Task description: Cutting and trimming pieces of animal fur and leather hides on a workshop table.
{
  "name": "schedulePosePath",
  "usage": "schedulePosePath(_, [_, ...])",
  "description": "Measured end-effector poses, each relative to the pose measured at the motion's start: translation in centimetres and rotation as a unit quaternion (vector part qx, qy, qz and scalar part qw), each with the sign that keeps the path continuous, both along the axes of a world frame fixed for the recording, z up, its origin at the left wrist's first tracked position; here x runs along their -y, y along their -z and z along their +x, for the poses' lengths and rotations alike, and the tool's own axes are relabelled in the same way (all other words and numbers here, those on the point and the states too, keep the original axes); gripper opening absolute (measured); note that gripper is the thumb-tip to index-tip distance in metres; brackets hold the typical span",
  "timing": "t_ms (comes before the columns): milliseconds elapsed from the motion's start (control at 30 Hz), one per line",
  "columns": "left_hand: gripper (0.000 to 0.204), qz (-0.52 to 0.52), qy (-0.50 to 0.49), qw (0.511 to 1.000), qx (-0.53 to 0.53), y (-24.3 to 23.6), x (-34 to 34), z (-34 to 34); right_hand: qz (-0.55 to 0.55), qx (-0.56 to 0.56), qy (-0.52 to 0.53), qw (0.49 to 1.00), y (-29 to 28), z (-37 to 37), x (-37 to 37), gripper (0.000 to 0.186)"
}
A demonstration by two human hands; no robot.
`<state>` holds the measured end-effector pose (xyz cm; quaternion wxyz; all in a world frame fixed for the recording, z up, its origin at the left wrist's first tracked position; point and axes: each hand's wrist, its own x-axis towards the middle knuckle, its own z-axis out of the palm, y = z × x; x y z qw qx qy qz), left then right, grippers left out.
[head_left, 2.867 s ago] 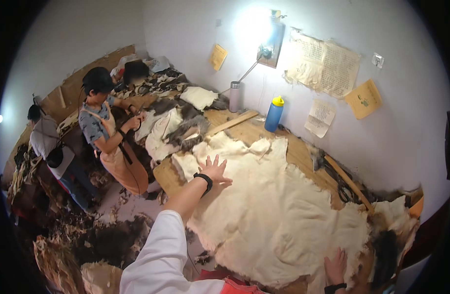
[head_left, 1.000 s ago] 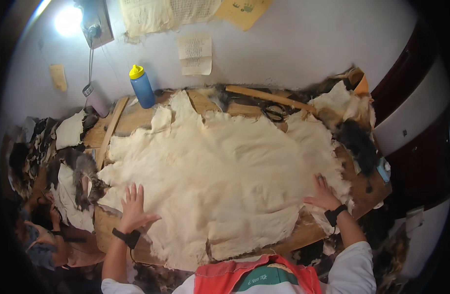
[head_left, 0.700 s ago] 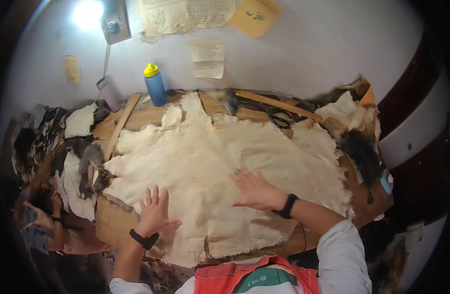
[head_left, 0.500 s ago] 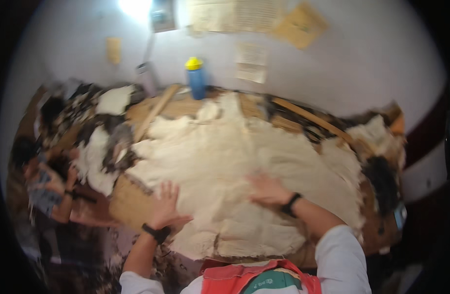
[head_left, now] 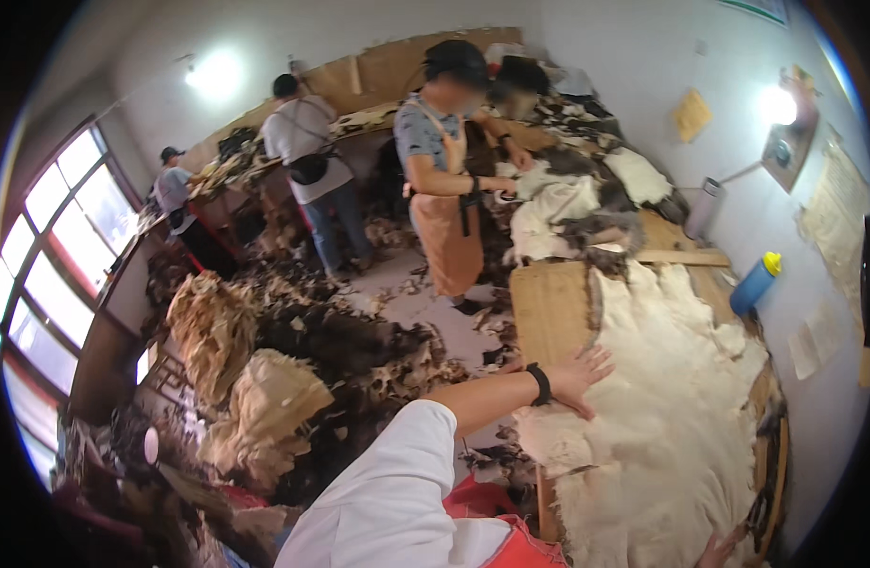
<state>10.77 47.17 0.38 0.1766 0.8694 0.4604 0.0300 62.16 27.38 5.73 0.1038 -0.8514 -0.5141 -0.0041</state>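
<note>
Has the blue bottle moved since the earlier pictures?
No. The blue bottle still stands between the mauve flask and the lower paper on the wall; only the view turned.

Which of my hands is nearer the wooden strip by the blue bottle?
Left. Your left hand lies on the hide, down-left of the strip; your right hand, farther, is at the bottom edge.
</note>
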Motion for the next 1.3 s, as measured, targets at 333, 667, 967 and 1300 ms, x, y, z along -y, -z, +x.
schedulePosePath(333, [0.123,0.02,-0.077,0.996,0.049,-0.1,8.8,-2.2,-0.055,-0.113,-0.019,0.992,0.9,4.1,0.1,0.089])
schedulePosePath(667, [0.073,0.39,-0.328,0.725,0.463,-8.5,19.6,-10.0,0.011,-0.066,-0.108,0.992,10.1,7.6,3.3,0.094])
schedulePosePath(967, [0.092,0.581,-0.237,0.545,0.557,-19.2,27.2,-7.8,-0.203,-0.099,-0.106,0.968,5.2,-4.5,6.7,0.095])
schedulePosePath(1300, [0.1,0.6,-0.117,0.479,0.63,-20.2,30.7,-7.0,-0.189,-0.063,-0.115,0.973,7.0,-2.9,6.6,0.096])
